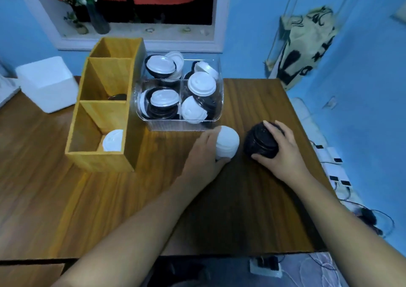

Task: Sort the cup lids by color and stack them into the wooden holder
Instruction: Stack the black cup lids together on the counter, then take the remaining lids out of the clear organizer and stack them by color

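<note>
Left hand grips white stack; right hand grips black stack, both just before bin. Holder: white lid in near slot, black lid in middle. Keep your stacks squared; lower each into its matching slot.

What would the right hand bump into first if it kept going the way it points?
Probably the clear bin. The right hand, holding black lids, points forward and left towards the bin's right wall, with bare table between. Depth is hard to judge.
</note>
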Tool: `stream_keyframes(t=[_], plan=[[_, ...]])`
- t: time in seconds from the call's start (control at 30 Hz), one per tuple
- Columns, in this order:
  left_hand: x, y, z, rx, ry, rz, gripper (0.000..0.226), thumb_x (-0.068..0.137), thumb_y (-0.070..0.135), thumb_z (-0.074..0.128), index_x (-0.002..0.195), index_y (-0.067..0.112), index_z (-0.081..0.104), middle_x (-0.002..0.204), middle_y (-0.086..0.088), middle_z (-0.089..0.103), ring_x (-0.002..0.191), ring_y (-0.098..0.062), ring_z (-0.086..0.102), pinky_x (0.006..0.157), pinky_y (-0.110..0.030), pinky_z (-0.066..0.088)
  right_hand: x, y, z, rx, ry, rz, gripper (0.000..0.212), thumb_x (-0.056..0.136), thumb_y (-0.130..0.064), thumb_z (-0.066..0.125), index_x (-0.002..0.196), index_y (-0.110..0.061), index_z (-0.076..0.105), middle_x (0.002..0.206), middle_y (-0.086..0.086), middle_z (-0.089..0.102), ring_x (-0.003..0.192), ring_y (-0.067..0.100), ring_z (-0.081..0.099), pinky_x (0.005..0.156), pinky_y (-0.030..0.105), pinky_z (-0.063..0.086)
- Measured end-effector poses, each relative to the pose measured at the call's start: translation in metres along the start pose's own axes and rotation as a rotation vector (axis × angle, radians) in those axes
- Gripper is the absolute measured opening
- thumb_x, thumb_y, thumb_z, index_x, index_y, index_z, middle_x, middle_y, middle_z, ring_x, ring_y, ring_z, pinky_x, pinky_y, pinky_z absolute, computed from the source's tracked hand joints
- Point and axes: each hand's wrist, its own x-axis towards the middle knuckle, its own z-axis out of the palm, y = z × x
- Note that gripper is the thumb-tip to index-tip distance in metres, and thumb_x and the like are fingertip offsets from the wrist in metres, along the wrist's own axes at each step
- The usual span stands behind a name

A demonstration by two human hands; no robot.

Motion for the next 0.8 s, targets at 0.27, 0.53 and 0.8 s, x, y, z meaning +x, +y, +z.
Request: stream_keyframes(t=[0.27,0.53,0.8], plan=[[0.048,0.018,0.034,-0.033,0.015,-0.024,0.095,0.078,0.03,0.086,0.155,0.015,0.031,0.154,-0.007,0.042,0.141,-0.025,0.04,0.114,-0.042,0.041,0.028,0.015,-0.016,-0.006,-0.036,0.035,0.096,0.075,-0.035,0.087,0.152,-0.041,0.03,0.163,-0.009,0.008,0.15,0.018,0.016,0.117,0.032,0.023],[0.028,0.022,0.012,-0.074,-0.038,-0.064,0.1,0.078,0.024,0.088,0.158,0.019,0.026,0.161,0.003,0.037,0.149,-0.014,0.031,0.121,-0.03,0.027,0.005,0.019,-0.032,0.027,-0.021,0.097,0.097,0.076,-0.044,0.084,0.153,-0.043,0.025,0.163,-0.012,0.014,0.149,0.012,0.02,0.117,0.032,0.023],[-0.002,-0.005,-0.05,0.152,-0.041,-0.119,0.071,0.088,0.038,0.076,0.149,0.024,0.042,0.146,0.006,0.051,0.136,-0.012,0.044,0.108,-0.023,0.03,-0.002,-0.041,-0.006,-0.322,0.107,-0.182,0.058,0.088,-0.036,0.072,0.141,-0.027,0.05,0.153,-0.003,0.04,0.147,0.02,0.028,0.122,0.052,0.021]])
